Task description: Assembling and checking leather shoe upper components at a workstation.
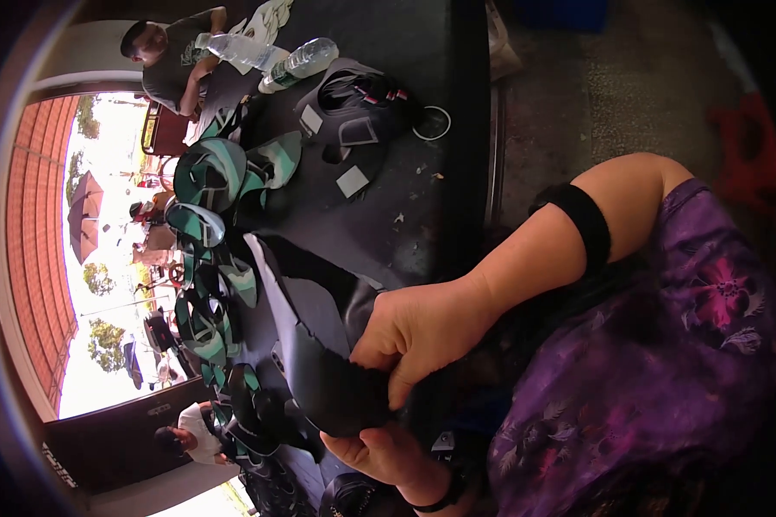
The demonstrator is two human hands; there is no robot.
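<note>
I am holding a curved black-and-grey piece between my two hands, close in front of me above the dark tabletop. My right hand is gripping its near edge, the thumb and curled fingers pinching the dark material. My left hand is gripping the end nearest to it, the thumb pressing at the rim while some of the fingers are hiding from view. A black band is circling my right forearm, another is circling my left wrist, and a purple flowered garment is covering me behind both hands. Just beyond the piece, a row of green-and-black curved pieces is lying heaped and overlapping, running past both hands. Out past my right hand, a bundle of dark straps is resting on more dark pieces, with two pale squares lying near it and a white ring lying just beside it. Farther from that hand, two clear plastic bottles are lying close together. Well beyond my hands, a person in a dark top and another in a white top are showing.
</note>
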